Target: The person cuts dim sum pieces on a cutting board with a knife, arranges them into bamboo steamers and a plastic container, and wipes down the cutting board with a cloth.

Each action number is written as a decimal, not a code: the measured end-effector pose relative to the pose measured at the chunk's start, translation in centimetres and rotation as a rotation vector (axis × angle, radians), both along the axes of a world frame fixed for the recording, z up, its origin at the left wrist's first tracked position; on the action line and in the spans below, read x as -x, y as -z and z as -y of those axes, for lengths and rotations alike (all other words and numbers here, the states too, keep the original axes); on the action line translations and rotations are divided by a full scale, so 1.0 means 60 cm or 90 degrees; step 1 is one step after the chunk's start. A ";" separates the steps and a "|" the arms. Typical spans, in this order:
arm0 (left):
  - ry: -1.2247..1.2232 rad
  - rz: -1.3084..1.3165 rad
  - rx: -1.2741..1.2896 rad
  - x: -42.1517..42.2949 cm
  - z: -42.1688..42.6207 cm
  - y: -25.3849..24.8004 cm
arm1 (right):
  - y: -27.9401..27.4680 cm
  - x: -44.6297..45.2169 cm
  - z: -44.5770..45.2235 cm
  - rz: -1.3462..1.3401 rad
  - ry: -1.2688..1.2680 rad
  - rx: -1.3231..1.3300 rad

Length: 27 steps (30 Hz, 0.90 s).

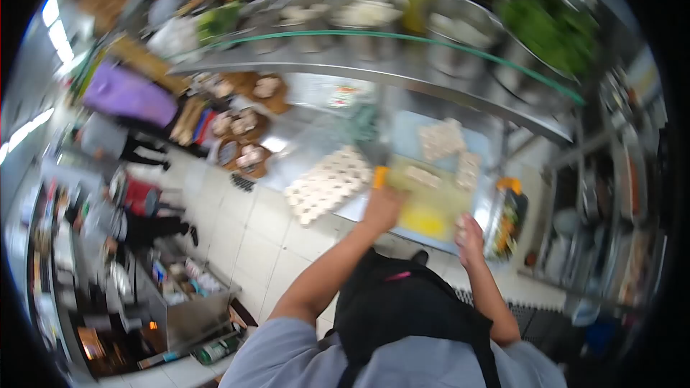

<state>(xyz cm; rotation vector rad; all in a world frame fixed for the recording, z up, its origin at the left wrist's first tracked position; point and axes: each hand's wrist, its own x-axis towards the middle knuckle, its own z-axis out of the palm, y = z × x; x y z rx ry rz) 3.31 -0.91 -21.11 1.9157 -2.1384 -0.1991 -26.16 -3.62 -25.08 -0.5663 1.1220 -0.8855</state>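
Observation:
A blue board (411,128) lies on the steel counter, with a translucent yellowish sheet or tray (449,205) on its near part. My left hand (384,208) is at the left edge of that yellowish piece, its fingers closed beside an orange patch (380,177). My right hand (469,239) is near its lower right corner, blurred, and what it may hold is hidden. Pale flat food pieces (441,139) rest on the board. A yellow patch (425,221) shows between my hands. Left of my left hand is an egg tray (328,185).
Above the counter runs a glass-edged shelf (323,68) with metal containers of ingredients and leafy greens (550,29). A tray of chopped vegetables (508,226) stands at the right. Wooden boards (269,93) hold food at the left. Several people are further left.

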 end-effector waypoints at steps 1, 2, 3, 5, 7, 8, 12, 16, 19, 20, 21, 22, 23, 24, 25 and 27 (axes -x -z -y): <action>0.044 0.018 -0.017 -0.007 0.013 0.015 | -0.013 -0.011 0.004 0.005 -0.004 -0.012; 0.065 0.009 -0.028 -0.014 0.018 0.015 | -0.017 -0.019 0.007 0.009 -0.002 -0.026; 0.085 -0.001 -0.040 -0.022 0.024 0.016 | -0.017 -0.027 0.009 0.016 -0.010 -0.029; 0.075 -0.035 -0.031 -0.030 0.016 -0.027 | -0.025 -0.042 0.008 0.023 -0.021 -0.024; 0.011 -0.275 -0.019 -0.044 0.003 -0.090 | -0.040 -0.057 0.014 0.009 0.012 -0.064; -0.014 -0.309 -0.014 -0.063 -0.005 -0.108 | -0.054 -0.067 0.018 0.009 0.002 -0.056; -0.106 -0.471 0.005 -0.224 -0.070 -0.134 | -0.111 -0.118 0.032 0.017 0.019 -0.077; -0.351 -0.502 0.066 -0.462 -0.160 -0.076 | -0.150 -0.196 0.058 0.030 0.020 -0.047; -0.595 -0.524 0.081 -0.609 -0.215 -0.081 | -0.178 -0.303 0.068 0.026 0.015 -0.045; -0.602 -0.534 0.072 -0.641 -0.219 -0.077 | -0.178 -0.342 0.069 0.046 -0.016 -0.035; -0.627 -0.517 0.138 -0.670 -0.225 -0.068 | -0.176 -0.381 0.068 0.064 -0.046 -0.027; -0.651 -0.498 0.203 -0.696 -0.231 -0.056 | -0.180 -0.429 0.066 0.050 -0.047 -0.034; -0.656 -0.510 0.191 -0.716 -0.230 -0.041 | -0.180 -0.480 0.063 0.061 -0.096 -0.033; -0.634 -0.446 0.229 -0.729 -0.224 -0.026 | -0.183 -0.530 0.059 0.072 -0.142 -0.032; -0.610 -0.381 0.269 -0.740 -0.216 -0.012 | -0.184 -0.578 0.055 0.069 -0.158 -0.053; -0.590 -0.401 0.259 -0.753 -0.200 0.014 | -0.186 -0.672 0.044 0.063 -0.201 -0.073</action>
